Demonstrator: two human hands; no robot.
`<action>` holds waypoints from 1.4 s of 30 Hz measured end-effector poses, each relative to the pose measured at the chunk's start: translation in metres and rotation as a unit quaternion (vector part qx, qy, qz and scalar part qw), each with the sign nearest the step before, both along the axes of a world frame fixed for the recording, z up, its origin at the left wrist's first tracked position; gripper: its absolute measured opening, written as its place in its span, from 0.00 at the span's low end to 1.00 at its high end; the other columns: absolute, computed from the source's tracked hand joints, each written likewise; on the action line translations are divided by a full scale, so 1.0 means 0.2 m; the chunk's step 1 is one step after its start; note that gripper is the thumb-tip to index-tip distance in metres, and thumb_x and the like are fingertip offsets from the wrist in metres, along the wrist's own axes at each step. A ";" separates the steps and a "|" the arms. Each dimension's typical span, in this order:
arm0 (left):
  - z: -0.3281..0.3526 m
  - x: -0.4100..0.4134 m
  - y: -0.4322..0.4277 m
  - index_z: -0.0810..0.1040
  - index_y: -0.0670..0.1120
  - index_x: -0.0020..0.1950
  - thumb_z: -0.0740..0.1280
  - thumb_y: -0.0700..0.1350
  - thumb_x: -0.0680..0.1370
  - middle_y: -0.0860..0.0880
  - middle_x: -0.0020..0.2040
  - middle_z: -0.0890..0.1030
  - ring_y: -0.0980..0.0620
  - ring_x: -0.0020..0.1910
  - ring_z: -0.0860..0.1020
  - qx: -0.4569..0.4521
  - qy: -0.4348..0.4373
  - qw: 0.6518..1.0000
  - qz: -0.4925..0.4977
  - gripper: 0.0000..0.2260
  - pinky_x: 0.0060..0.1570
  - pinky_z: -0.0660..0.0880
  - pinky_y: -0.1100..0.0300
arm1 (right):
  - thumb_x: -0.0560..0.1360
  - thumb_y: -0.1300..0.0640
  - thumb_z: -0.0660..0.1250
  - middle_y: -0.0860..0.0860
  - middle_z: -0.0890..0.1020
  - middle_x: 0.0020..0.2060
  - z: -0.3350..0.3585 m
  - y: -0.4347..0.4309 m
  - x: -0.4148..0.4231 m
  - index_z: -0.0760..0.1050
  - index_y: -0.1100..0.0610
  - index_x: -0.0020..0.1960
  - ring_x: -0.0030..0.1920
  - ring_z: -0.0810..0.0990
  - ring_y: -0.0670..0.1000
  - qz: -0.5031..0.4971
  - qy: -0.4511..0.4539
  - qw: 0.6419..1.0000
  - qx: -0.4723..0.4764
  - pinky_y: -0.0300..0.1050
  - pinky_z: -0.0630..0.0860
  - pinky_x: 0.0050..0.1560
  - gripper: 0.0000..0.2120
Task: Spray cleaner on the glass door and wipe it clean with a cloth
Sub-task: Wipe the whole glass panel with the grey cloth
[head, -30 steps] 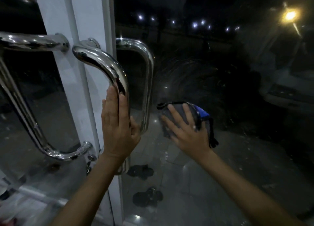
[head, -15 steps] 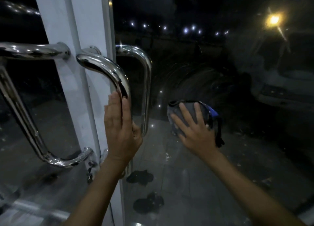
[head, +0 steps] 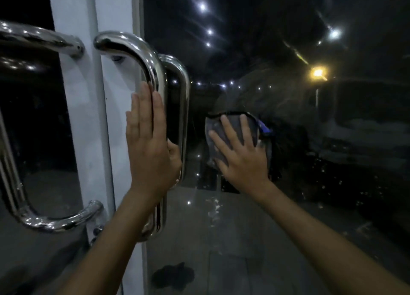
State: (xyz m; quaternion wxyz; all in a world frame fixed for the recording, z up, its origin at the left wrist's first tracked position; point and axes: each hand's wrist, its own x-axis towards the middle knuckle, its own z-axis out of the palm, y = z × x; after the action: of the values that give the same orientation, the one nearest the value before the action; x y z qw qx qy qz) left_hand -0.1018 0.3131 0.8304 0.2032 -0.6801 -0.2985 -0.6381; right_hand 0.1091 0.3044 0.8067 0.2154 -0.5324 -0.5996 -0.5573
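The glass door (head: 310, 152) fills the right of the head view, dark with night lights behind it and smears and droplets on its lower part. My right hand (head: 241, 155) presses a grey cloth with a blue and black edge (head: 213, 128) flat against the glass, fingers spread and straight. My left hand (head: 148, 144) lies flat with straight fingers against the chrome pull handle (head: 142, 57) at the door's white frame (head: 115, 121), thumb behind the bar. No spray bottle is in view.
A second chrome handle (head: 35, 219) curves across the left door leaf. Another bar (head: 184, 99) shows behind the glass beside my left hand. Tiled floor (head: 221, 250) and dark blotches (head: 173, 274) show through the lower glass.
My right hand slid the cloth a little to the right, then back towards the handle. The view tilted upward. My left hand stayed flat on the handle.
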 end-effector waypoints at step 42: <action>-0.21 0.26 -0.01 0.61 0.39 0.75 0.54 0.53 0.72 0.40 0.77 0.56 0.42 0.76 0.54 0.059 0.164 0.981 0.086 0.33 0.74 0.53 0.42 | 0.78 0.36 0.51 0.51 0.50 0.79 0.15 -0.04 0.13 0.53 0.45 0.79 0.78 0.45 0.62 -0.031 0.237 0.955 0.175 0.67 0.42 0.72 0.31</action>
State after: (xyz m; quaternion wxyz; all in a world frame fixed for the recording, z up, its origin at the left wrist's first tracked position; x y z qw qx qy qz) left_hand -0.0505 0.3102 0.7877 0.3435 -0.7337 -0.2807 -0.5147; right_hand 0.1355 0.2964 0.8368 0.4242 -0.6213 -0.4075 -0.5177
